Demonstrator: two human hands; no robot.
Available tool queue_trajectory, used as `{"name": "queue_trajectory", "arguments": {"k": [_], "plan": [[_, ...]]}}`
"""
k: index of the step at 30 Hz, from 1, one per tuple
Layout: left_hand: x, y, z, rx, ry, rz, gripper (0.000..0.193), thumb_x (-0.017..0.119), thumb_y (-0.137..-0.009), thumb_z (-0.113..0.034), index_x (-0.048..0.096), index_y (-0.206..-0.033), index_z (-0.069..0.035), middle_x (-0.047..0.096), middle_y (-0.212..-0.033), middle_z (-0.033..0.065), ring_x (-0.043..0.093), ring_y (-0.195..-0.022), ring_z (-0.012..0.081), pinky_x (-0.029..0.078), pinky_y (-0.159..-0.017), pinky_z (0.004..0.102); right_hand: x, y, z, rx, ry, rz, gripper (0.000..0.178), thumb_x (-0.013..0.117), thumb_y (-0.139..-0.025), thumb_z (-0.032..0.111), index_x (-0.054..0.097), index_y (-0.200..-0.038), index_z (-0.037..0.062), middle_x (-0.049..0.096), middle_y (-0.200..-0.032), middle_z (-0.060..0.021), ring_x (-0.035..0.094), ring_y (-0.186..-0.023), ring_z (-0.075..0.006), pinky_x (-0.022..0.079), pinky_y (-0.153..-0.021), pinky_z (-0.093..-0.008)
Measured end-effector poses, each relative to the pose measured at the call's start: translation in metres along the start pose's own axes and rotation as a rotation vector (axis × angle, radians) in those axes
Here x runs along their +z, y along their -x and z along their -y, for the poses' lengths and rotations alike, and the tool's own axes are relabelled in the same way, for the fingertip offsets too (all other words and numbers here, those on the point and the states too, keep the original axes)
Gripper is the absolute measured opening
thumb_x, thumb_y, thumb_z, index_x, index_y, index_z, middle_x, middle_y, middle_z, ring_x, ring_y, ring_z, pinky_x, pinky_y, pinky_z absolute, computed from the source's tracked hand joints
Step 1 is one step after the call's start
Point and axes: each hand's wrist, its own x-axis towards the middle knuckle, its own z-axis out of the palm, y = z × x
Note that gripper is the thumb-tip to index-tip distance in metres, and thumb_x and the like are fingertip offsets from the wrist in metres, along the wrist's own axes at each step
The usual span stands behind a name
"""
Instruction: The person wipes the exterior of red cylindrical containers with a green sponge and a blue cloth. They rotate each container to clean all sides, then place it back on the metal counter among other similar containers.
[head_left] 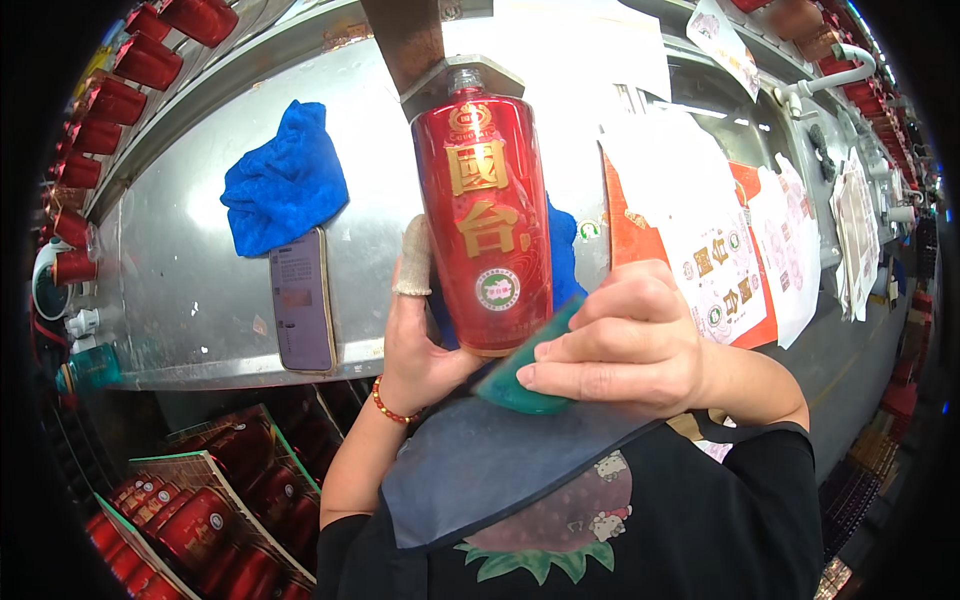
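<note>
A red glass bottle [484, 235] with gold lettering and a round green-and-white emblem lies with its neck in the notch of a metal bracket [462, 75]. My left hand [412, 340] grips it along its left side and near its base. One finger of that hand wears a beige finger cot [413, 258]. In my right hand [630, 345] is a translucent green scraper [530, 385], pinched between thumb and fingers. The scraper is by the bottle's lower right corner; whether it touches the glass I cannot tell. Blue cloth [564, 250] shows beneath the bottle.
A crumpled blue cloth [285, 180] and a phone [302, 300] lie on the metal table [180, 260] at left. Printed transfer sheets [715, 270] and an orange sheet [625, 225] are at right. Crates of red bottles [200, 520] stand at lower left. Red bottles [148, 60] line the far left.
</note>
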Motion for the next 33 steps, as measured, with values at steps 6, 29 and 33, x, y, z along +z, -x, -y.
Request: {"name": "queue_trajectory", "arguments": {"k": [6,29,33], "plan": [[-0.005,-0.003,0.0,0.04,-0.029,0.022,0.116,0.093,-0.073,-0.022,0.021,-0.159,0.008,0.039,-0.157,0.0225,0.045,-0.144,0.0317,0.037,-0.118,0.0409,-0.019,-0.028,-0.04,0.878,-0.656,-0.254,0.026,0.078,-0.092,0.018,0.071,-0.109,-0.0011,0.071,-0.086,-0.0035,0.066,-0.076,-0.0079,0.052,-0.068,-0.0227],[-0.015,0.003,-0.018,0.322,-0.191,-0.28,0.091,0.08,-0.086,-0.04,0.039,-0.152,0.008,0.041,-0.149,0.02,0.042,-0.141,0.0317,0.032,-0.118,0.0436,-0.012,-0.027,-0.04,0.817,-0.515,-0.148,0.023,0.075,-0.094,0.018,0.067,-0.106,0.001,0.069,-0.09,-0.0017,0.065,-0.081,-0.006,0.053,-0.071,-0.0217],[-0.013,0.004,-0.03,0.403,-0.287,-0.306,0.073,0.078,-0.089,-0.037,0.052,-0.141,0.007,0.052,-0.138,0.0177,0.049,-0.13,0.0307,0.04,-0.11,0.0411,-0.011,-0.016,-0.061,0.887,-0.693,-0.284,0.02,0.074,-0.095,0.02,0.067,-0.103,0.0028,0.07,-0.085,-0.0016,0.067,-0.074,-0.0067,0.054,-0.066,-0.0203]]}}
